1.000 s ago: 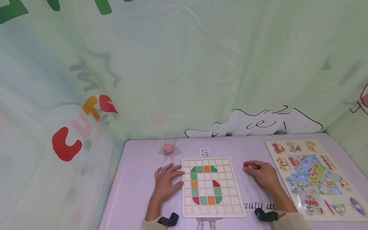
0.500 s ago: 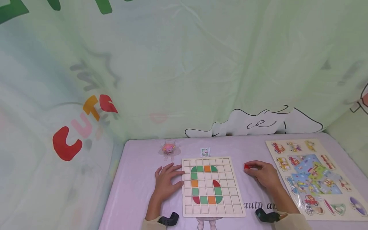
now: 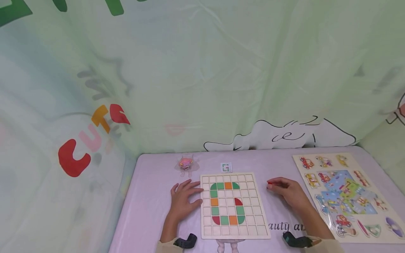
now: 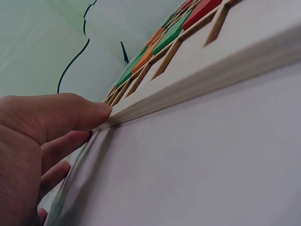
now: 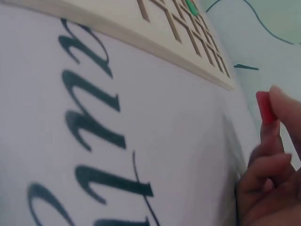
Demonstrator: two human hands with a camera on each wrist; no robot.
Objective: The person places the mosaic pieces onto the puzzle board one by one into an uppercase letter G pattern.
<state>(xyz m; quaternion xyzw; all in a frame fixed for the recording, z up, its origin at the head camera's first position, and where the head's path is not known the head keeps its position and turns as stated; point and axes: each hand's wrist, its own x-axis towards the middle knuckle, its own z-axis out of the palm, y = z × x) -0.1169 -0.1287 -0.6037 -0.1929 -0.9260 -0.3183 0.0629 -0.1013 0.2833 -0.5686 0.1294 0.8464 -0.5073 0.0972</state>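
Note:
A wooden grid board (image 3: 250, 205) lies on the lilac table, with green, orange and red tiles (image 3: 224, 220) set in a G shape. My left hand (image 3: 182, 200) lies flat beside the board's left edge (image 4: 197, 80), its fingertips (image 4: 101, 110) touching the rim. To the right of the board, my right hand (image 3: 286, 191) pinches a small red tile (image 3: 270, 183) between thumb and fingers, just above the cloth. The right wrist view shows the red tile (image 5: 264, 107) on edge at the fingertips, with the board's corner (image 5: 221, 77) beyond.
A small pattern card (image 3: 226, 167) and a pink wrapped object (image 3: 185, 163) lie behind the board. A vehicle peg puzzle (image 3: 345, 195) fills the table's right side. A pale green printed curtain hangs close behind and to the left.
The right hand has turned the red tile in its fingers, so that less of it shows, and shifted slightly. The left hand and the board have not moved.

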